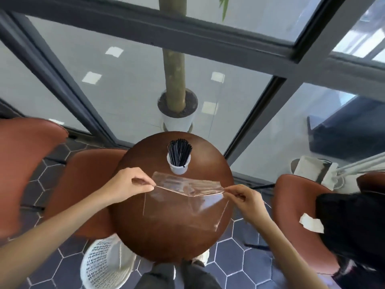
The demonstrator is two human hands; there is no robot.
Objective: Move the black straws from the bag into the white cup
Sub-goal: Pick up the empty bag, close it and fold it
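Head view: both hands, left hand and right hand, pinch the empty bag at mid-frame; black straws fill the white cup. Transfer looks finished; next, set the bag down.

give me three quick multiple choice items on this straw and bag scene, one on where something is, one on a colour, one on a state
1. Where does the white cup stand?
A. on the round table, beyond the bag
B. on the floor by the basket
C. on a chair seat

2. What colour are the straws in the cup?
A. white
B. black
C. red

3. What state is the clear bag in?
A. full of straws
B. crumpled in one fist
C. looks empty, pinched at its top edge by both hands

Answers
1. A: the cup sits on the round table, past the bag.
2. B: the bundle standing in the cup is black.
3. C: the left hand and the right hand each pinch an end of the top edge, and no straws show inside.
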